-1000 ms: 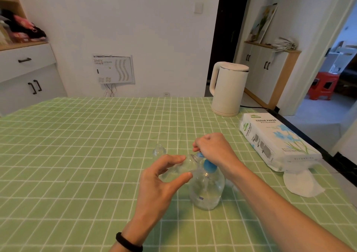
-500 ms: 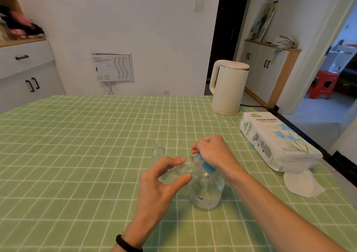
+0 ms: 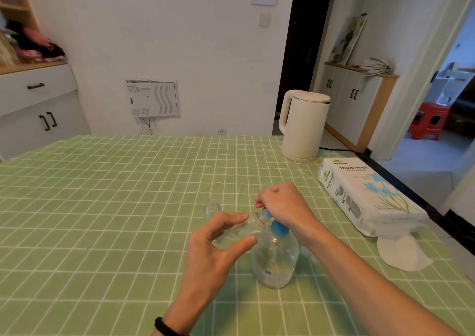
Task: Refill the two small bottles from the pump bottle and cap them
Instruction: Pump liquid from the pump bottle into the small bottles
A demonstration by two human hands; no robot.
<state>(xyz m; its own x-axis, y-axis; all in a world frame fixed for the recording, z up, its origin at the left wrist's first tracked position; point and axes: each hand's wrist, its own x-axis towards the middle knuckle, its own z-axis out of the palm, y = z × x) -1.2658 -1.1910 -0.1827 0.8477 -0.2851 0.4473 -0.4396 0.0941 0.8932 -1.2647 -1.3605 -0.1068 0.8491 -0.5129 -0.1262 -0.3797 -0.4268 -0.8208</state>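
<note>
Lying tilted on its side in the air, a small clear bottle (image 3: pixel 248 229) is pinched between the thumb and fingertips of the left hand (image 3: pixel 218 248). The grip is narrow and closes round the bottle's body, so its mouth sticks out past the fingers and meets the spout of the blue pump head (image 3: pixel 279 229). The right hand (image 3: pixel 282 204) is curled in a fist over that pump head, its grip closed on it from above. The pump bottle (image 3: pixel 275 263) stands upright on the surface (image 3: pixel 115 207), just right of the left hand. A second small bottle (image 3: pixel 212 207) stands upright just beyond the left fingers, apart from them. Farther right lie a tissue pack (image 3: pixel 365 194) and a loose tissue (image 3: pixel 401 257). A white kettle (image 3: pixel 303 127) stands at the far edge.
</note>
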